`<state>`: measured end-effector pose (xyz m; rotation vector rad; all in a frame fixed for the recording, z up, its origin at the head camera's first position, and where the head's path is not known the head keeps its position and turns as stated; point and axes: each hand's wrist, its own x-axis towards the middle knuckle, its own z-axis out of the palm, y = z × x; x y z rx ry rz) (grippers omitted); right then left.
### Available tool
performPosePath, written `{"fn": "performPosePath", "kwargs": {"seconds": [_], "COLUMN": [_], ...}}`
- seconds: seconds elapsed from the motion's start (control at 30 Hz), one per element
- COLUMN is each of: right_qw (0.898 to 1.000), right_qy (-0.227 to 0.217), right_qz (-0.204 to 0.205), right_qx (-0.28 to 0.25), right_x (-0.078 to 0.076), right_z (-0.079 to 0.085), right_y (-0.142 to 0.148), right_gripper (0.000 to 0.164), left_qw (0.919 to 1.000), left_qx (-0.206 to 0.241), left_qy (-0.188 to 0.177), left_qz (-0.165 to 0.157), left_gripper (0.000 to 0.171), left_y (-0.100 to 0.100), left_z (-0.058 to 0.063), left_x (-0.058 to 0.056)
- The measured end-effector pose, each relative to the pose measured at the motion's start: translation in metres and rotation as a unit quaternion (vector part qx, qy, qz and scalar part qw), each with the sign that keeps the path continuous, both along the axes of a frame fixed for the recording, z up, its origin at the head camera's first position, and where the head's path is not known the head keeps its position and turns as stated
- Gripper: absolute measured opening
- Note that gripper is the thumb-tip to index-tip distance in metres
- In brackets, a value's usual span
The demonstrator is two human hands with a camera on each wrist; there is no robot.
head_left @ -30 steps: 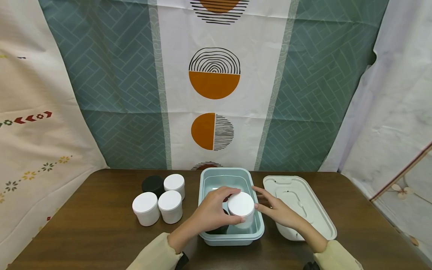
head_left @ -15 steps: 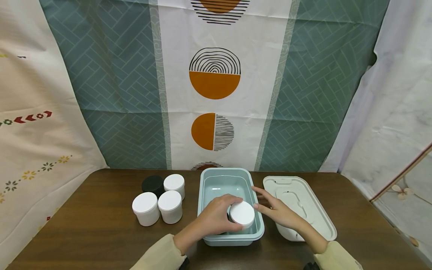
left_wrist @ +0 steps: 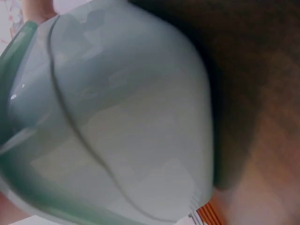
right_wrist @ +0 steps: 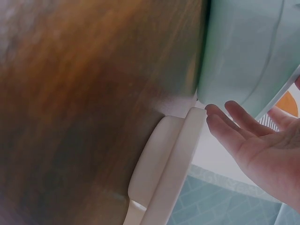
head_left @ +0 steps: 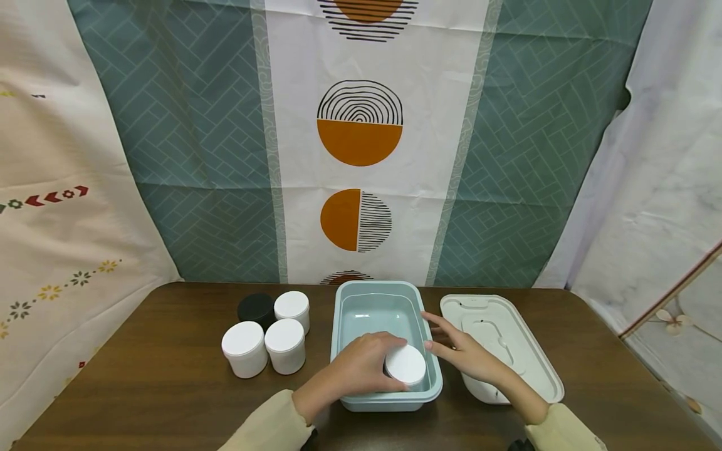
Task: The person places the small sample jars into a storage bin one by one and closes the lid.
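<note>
sleeves [head_left: 269, 422] come in at the near side. the left hand [head_left: 365, 366] is clamped on a jar [head_left: 406, 363], with its thumb on the near side and its fingers on the far side. the jar stands down inside a blue bin [head_left: 389, 401] on the tabletop [head_left: 180, 388], in the near right part. i can't tell if its bottom touches the bin floor, and the left hand hides what may be beside it. the right hand [head_left: 461, 351] holds nothing. its fingers are loose and apart by the bin's right rim, and i can't tell if they touch it.

so the step now looks like putting the jar in the bin. i think the next move calls for a soft let-go once the jar sits flat, then lifting the left hand straight up so nothing tips.

just right of the bin is a pale lid [head_left: 510, 341], off for now. over on the left, two white jars [head_left: 245, 354] stand side by side, with a black jar [head_left: 256, 308] and one more white jar [head_left: 292, 307] behind them. they may be waiting for their turn. far back hangs a cloth [head_left: 361, 144] with orange and black rounds.
</note>
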<state>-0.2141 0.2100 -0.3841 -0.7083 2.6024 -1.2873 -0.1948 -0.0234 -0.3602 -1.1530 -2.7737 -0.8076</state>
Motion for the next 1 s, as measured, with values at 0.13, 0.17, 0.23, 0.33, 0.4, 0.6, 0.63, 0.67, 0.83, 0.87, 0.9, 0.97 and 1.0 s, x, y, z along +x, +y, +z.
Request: {"fn": "performPosePath", "kwargs": {"seconds": [0.13, 0.17, 0.23, 0.33, 0.4, 0.6, 0.63, 0.67, 0.83, 0.87, 0.9, 0.97, 1.0], "right_qw": [1.000, 1.000, 1.000, 1.000, 1.000, 1.000, 1.000, 1.000, 1.000, 1.000, 1.000, 1.000, 1.000], "right_qy": [0.000, 0.000, 0.000, -0.002, -0.003, -0.002, -0.001, -0.001, 0.000, 0.000, -0.001, -0.001, -0.001], "right_qz": [-0.001, -0.001, -0.002, -0.003, -0.004, -0.007, -0.007, -0.007, -0.006, -0.005, -0.005, -0.006, -0.007], "right_qx": [0.000, 0.000, -0.001, -0.001, -0.002, -0.003, -0.003, -0.002, -0.001, -0.002, -0.002, 0.000, 0.001], "right_x": [0.000, 0.000, 0.000, 0.001, 0.001, 0.001, 0.001, 0.001, 0.001, 0.001, 0.001, 0.001, 0.001], "right_z": [0.000, 0.000, 0.000, 0.000, 0.000, 0.000, -0.001, -0.001, -0.002, -0.001, -0.001, -0.001, -0.001], "right_y": [-0.001, -0.001, -0.001, 0.000, 0.000, -0.001, -0.001, -0.001, 0.000, 0.000, 0.000, 0.000, -0.001], "right_gripper": [0.057, 0.057, 0.057, 0.057, 0.057, 0.057, 0.057, 0.057, 0.057, 0.057, 0.057, 0.057, 0.057], "left_qw": [0.9991, 0.9987, 0.9981, 0.9982, 0.9983, 0.9971, 0.9968, 0.9965, 0.9925, 0.9915, 0.9904, 0.9878, 0.9863], "left_qx": [-0.014, -0.016, -0.014, -0.003, 0.012, 0.060, 0.068, 0.076, 0.113, 0.117, 0.122, 0.128, 0.130], "left_qy": [-0.029, -0.034, -0.045, -0.051, -0.052, -0.045, -0.041, -0.035, 0.002, 0.015, 0.024, 0.031, 0.035], "left_qz": [-0.029, -0.034, -0.039, -0.030, -0.022, -0.003, 0.002, 0.008, 0.047, 0.054, 0.062, 0.083, 0.094], "left_gripper": [0.061, 0.061, 0.060, 0.060, 0.059, 0.054, 0.053, 0.052, 0.049, 0.049, 0.049, 0.049, 0.049], "left_y": [-0.004, -0.006, -0.008, -0.014, -0.019, -0.042, -0.047, -0.051, -0.076, -0.081, -0.086, -0.096, -0.101], "left_z": [0.007, 0.008, 0.010, 0.010, 0.011, 0.016, 0.017, 0.018, 0.019, 0.019, 0.020, 0.021, 0.021], "left_x": [-0.002, -0.003, -0.003, -0.002, 0.000, 0.006, 0.007, 0.008, 0.012, 0.012, 0.012, 0.013, 0.013]}}
